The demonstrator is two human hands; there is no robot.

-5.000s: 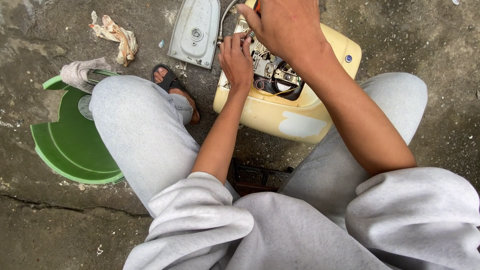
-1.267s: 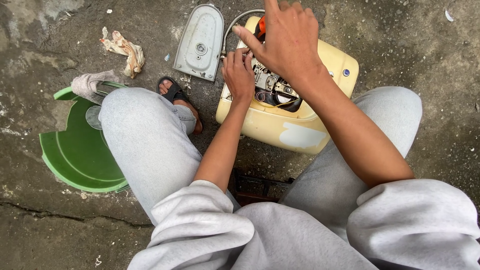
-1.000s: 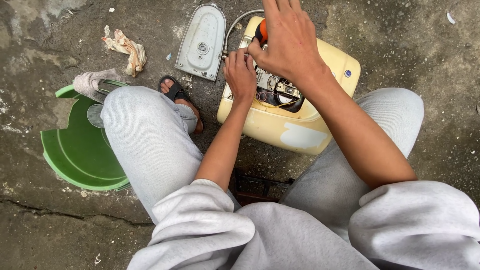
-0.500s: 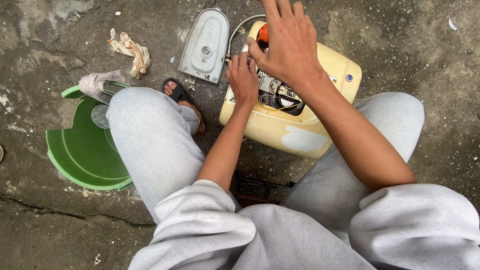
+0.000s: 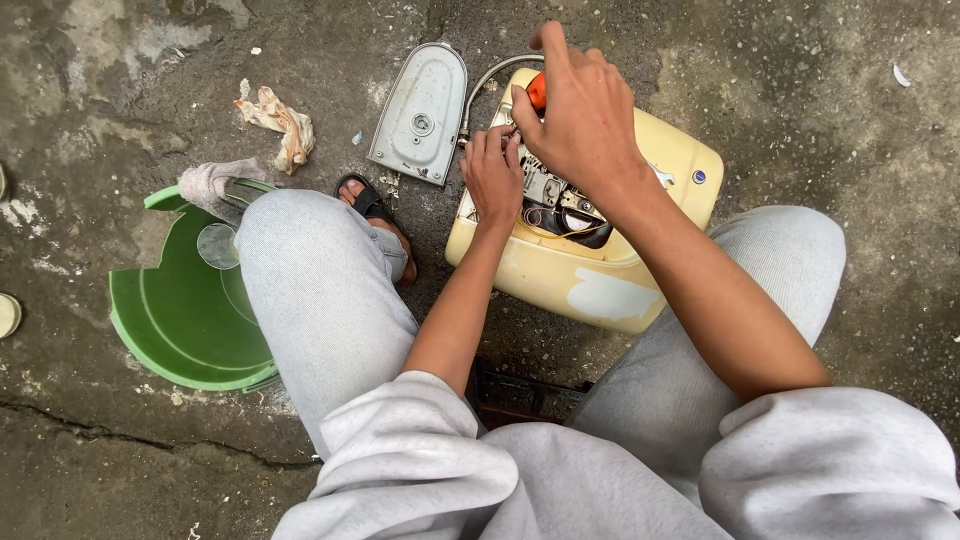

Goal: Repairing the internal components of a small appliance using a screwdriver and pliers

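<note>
Cream-yellow appliance, opened: the right hand clamps an orange-handled screwdriver whose tip could slip onto left fingers pinched beside it.

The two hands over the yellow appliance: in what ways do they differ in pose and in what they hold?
The right hand is raised, gripping an orange-handled tool; the left hand lies lower and holds no tool. The right hand shows its back with fingers curled; the left hand's fingertips press into the open inside of the yellow appliance. Both work at the same opened spot.
</note>
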